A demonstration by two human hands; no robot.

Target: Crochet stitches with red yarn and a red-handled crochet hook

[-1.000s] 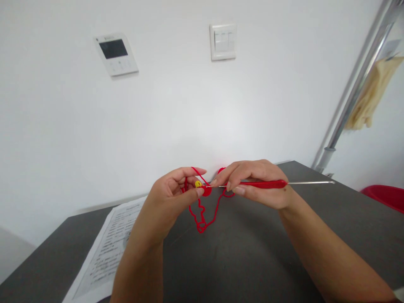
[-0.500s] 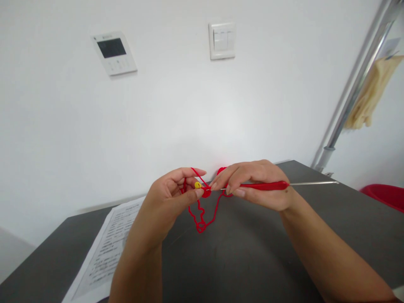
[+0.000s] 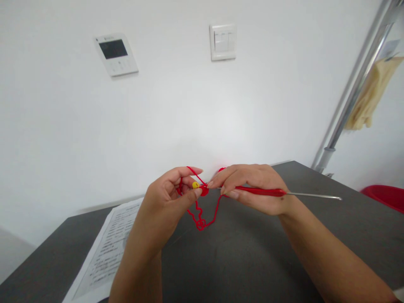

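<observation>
Crochet hook (image 3: pixel 263 192): red grip, silvery metal shaft
Yarn (image 3: pixel 200 224): straight-up bright red
Crochet piece (image 3: pixel 205 191): same red, basically
Stitch marker (image 3: pixel 195 185): loud yellow
Tabletop (image 3: pixel 236 256): dark grey, kinda charcoal from where I'm standing
Printed sheet (image 3: pixel 107 244): white, rows of blackish text
Wall intercom (image 3: pixel 116 55): white, black screen

The left hand (image 3: pixel 167 185) holds its index finger (image 3: pixel 187 171) outstretched toward the right hand (image 3: pixel 260 176), thumb (image 3: pixel 184 201) pressed below, other fingers curled behind. The right hand, knuckles uppermost, pinches between bent fingers and thumb, fingertips near the left thumb. Both forearms (image 3: pixel 331 254) slant outward below the hands.
</observation>
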